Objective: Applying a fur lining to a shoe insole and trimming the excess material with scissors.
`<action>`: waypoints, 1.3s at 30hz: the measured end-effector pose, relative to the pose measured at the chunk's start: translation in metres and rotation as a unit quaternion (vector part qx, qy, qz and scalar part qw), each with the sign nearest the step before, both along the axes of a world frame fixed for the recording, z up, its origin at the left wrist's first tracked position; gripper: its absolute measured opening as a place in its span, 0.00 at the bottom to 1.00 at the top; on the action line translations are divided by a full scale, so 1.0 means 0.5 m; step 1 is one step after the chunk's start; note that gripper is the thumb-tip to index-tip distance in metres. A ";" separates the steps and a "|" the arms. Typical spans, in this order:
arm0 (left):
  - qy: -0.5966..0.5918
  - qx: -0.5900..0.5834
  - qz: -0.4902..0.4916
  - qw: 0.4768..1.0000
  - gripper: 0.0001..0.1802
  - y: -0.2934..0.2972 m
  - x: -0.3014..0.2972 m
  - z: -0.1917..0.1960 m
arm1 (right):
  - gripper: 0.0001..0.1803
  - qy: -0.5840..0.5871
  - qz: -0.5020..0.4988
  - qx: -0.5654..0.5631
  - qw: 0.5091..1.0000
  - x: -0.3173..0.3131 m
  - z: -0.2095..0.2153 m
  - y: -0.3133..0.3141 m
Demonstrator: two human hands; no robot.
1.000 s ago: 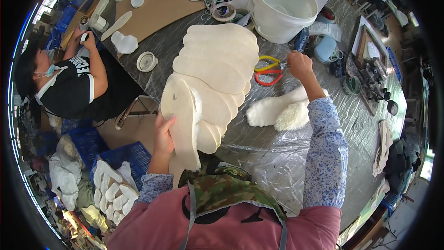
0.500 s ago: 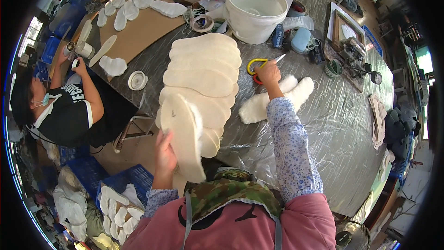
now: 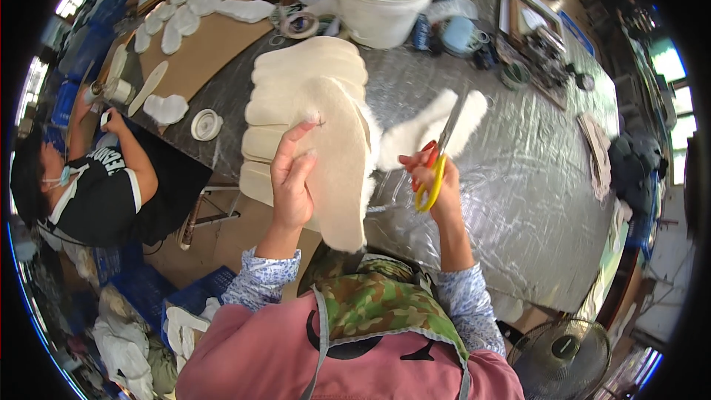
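A cream insole (image 3: 335,178) with white fluffy pile showing along its right edge is in my left hand (image 3: 293,189). Its smooth face is turned up, with a small dark mark near the fingertips. Scissors (image 3: 442,150) with red and yellow handles are in my right hand (image 3: 446,196), blades pointing away from me and seemingly together. Behind the held insole lies a row of overlapping cream insoles (image 3: 305,67), partly hidden. Fluffy white insoles (image 3: 468,122) rest on the table past the scissors, pile side up.
A white bucket (image 3: 381,11) stands at the back of the silver-covered table (image 3: 533,222). Left of it are tape rolls (image 3: 299,25) and cardboard (image 3: 200,59) bearing white insole pieces. A metal device (image 3: 544,48) sits far right. A co-worker (image 3: 96,185) works at left; a fan (image 3: 566,348) stands lower right.
My right hand has picked the scissors up off the table and brought them nearer to me. My left hand has moved the insole up and right, its fingers now by the dark mark.
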State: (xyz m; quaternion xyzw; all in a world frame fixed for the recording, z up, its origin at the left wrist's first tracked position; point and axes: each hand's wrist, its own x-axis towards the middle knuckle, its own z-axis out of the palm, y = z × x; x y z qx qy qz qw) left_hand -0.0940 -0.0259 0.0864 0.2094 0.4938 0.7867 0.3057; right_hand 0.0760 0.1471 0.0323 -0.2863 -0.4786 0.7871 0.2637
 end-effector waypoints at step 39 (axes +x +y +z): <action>-0.220 -0.018 -0.374 0.901 0.30 0.196 0.472 -0.017 | 0.46 -0.287 -0.101 0.370 0.878 0.588 0.076 -0.086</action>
